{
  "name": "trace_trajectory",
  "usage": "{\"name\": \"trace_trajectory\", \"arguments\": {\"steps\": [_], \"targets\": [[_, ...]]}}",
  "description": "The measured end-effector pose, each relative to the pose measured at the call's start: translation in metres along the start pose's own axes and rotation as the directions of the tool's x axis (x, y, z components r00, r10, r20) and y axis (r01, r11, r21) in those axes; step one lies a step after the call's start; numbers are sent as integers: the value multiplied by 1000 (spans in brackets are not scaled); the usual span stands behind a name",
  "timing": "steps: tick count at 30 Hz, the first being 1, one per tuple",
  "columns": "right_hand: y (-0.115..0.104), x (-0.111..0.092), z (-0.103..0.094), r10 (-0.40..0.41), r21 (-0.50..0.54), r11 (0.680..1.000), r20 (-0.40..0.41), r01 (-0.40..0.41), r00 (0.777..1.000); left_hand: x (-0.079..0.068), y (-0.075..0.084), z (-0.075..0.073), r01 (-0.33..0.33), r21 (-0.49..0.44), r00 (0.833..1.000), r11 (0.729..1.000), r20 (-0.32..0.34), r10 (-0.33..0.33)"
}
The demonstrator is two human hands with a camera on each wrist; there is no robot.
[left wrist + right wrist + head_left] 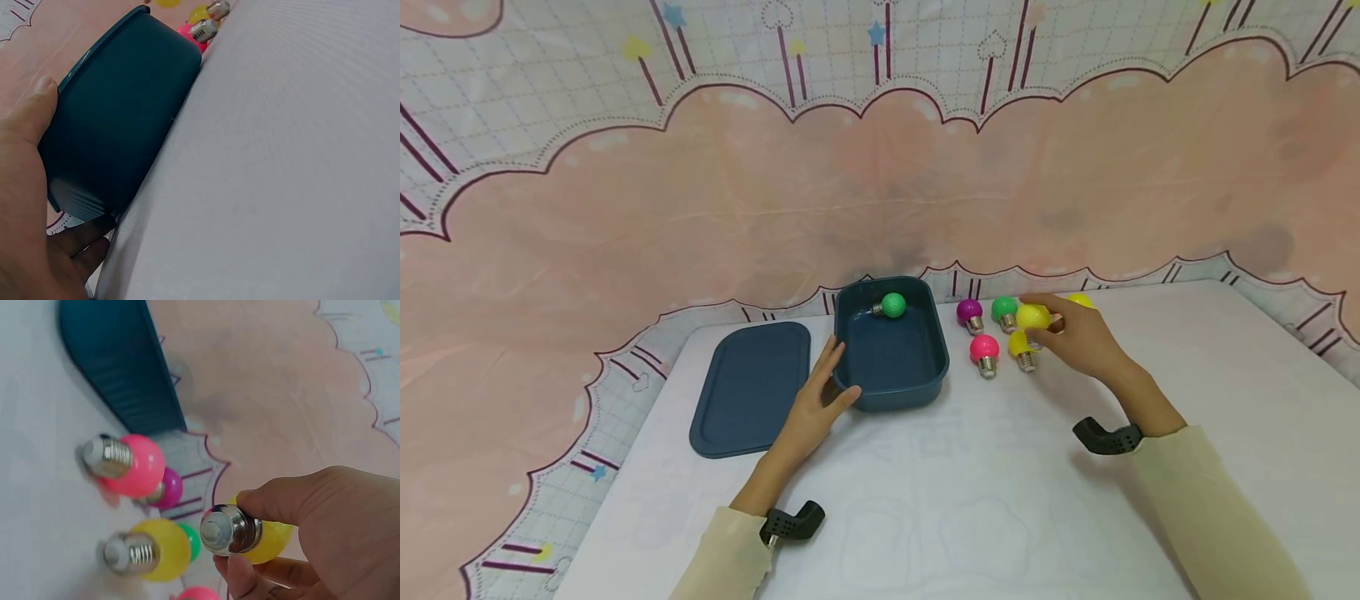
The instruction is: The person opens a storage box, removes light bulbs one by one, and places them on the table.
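My right hand pinches a yellow light bulb between thumb and fingers, its metal screw base facing the wrist camera. This bulb appears over the loose bulbs in the head view. With fingers spread, my left hand rests against the left front corner of a dark blue box; its thumb lies by the rim. Inside the box lies a green bulb. Beside the right hand on the table are another yellow bulb, a green bulb, a pink bulb and a purple bulb.
A flat dark blue lid lies left of the box. Another yellow bulb shows behind the right hand, and part of a pink bulb at the right wrist view's lower edge. The white table meets a patterned cloth at the back.
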State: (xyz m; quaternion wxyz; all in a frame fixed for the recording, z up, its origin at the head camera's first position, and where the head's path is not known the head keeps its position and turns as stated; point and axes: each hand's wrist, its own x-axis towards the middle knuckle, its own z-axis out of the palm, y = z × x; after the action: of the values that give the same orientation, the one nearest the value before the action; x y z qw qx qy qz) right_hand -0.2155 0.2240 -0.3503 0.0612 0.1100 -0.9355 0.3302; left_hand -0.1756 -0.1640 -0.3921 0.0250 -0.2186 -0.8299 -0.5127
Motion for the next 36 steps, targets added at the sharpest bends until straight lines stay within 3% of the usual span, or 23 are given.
{"name": "trace_trajectory", "arguments": {"steps": [13, 24, 36], "targets": [[42, -7, -7, 169, -10, 986, 59, -168, 984, 0, 1, 1, -6, -8, 1000, 1000, -12, 6], [58, -6, 1, 199, -10, 980, 102, -199, 975, 0, 1, 1, 3, 17, 1000, 1000, -15, -3], [58, -9, 1, 216, -10, 976, 126, -216, 968, 1, 4, 2, 3, 36, 1000, 999, -10, -2]]}}
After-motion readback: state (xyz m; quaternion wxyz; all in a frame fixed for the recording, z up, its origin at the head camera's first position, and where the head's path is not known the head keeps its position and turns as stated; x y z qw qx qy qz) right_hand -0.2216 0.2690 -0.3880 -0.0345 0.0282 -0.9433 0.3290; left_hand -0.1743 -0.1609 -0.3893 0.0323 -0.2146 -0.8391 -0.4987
